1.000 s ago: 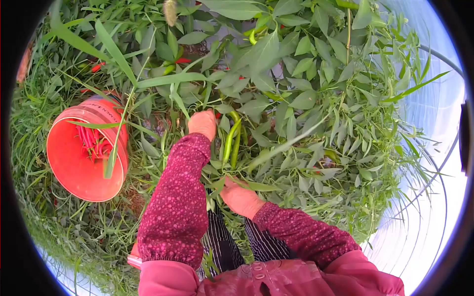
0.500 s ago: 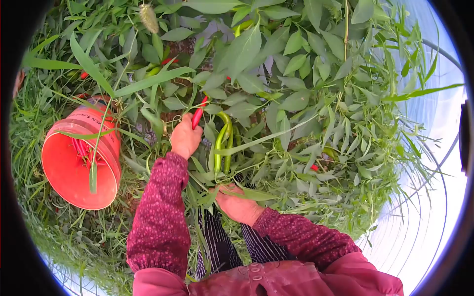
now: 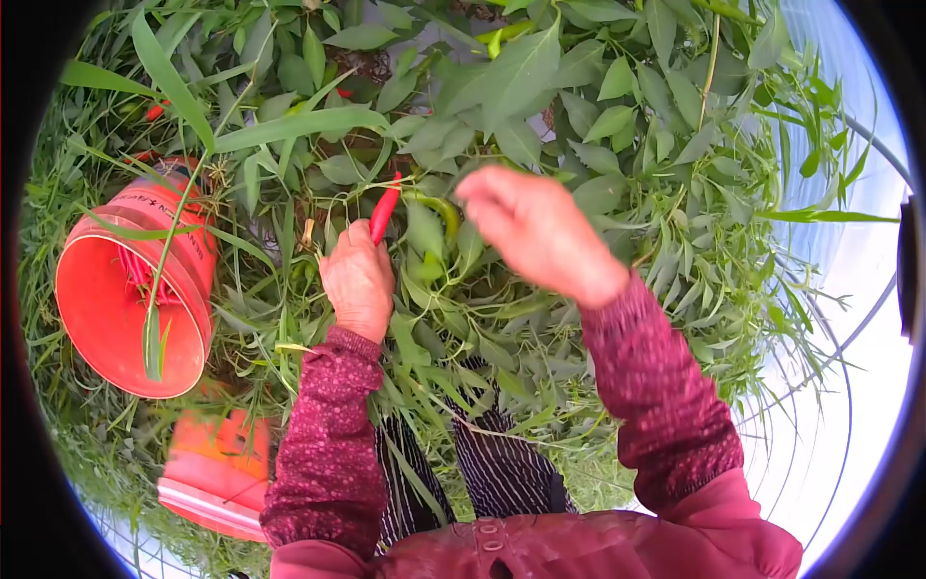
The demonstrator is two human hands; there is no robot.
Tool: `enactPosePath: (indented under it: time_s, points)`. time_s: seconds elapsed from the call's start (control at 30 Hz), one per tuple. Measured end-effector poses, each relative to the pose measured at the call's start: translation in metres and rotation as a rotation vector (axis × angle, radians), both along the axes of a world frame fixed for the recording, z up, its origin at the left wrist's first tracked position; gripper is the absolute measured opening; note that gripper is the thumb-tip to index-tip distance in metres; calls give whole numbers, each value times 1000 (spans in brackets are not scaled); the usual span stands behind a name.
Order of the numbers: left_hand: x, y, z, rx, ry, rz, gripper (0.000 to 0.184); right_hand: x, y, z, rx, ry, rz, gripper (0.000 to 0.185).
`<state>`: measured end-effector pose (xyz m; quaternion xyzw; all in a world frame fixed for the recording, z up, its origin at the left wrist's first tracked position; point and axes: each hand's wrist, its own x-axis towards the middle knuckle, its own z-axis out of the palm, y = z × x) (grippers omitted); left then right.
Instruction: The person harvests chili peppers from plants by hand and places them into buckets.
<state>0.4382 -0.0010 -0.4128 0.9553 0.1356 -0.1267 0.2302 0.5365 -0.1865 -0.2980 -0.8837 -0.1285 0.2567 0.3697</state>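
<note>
A red chili pepper (image 3: 386, 209) is pinched in my left hand (image 3: 358, 282), its pointed end upward against the leaves. My right hand (image 3: 540, 232) is raised over the pepper plants (image 3: 603, 135), to the right of my left hand, smeared by motion, so its fingers are not clear. Between the two hands hangs a curved green pepper (image 3: 446, 214), partly behind leaves. To the left, a red bucket (image 3: 92, 333) lies tilted with its mouth toward me, and red chili peppers (image 3: 145, 280) lie inside it.
A second red-orange container (image 3: 217, 473) is at the lower left beside my left sleeve. Long grass blades cross in front of the bucket. White plastic sheeting (image 3: 820, 444) with curved hoops borders the plants on the right.
My right hand has moved up and right from the lower stems. The red chili came into view in my left hand. More of the lower-left container shows.
</note>
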Motion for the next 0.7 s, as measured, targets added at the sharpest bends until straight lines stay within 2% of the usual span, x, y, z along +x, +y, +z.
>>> enactPosePath:
  time_s: [0.1,0.17,0.23,0.3,0.33,0.37,0.4,0.47,0.53,0.6,0.7]
  points:
    - [-7,3,1,2,-96,-50,24,34,-6,-45,-127,-219,-11,18]
    - [-11,4,6,-223,54,109,22,59,-3,-60,-516,-148,211,23]
    - [-11,5,11,-239,41,108,20,71,-8,-75,-489,-148,186,24]
    - [-8,2,24,-191,304,169,18,83,-11,-89,-463,-143,159,26]
    - [-5,2,29,-195,339,160,17,90,-10,-95,-572,-117,318,27]
    - [-8,4,28,-198,335,161,17,94,-10,-102,-679,-94,479,29]
    - [-15,9,29,-271,290,218,18,94,-11,-109,-593,-18,356,32]
    - [-29,18,26,-396,265,288,19,94,-12,-131,-584,18,326,34]
    - [-39,20,28,-367,247,256,19,100,-2,-136,-575,54,291,37]
    - [-46,20,23,-352,231,201,19,108,8,-138,-775,272,410,43]
    - [-53,15,17,-406,228,214,18,108,-26,-209,-727,140,424,40]
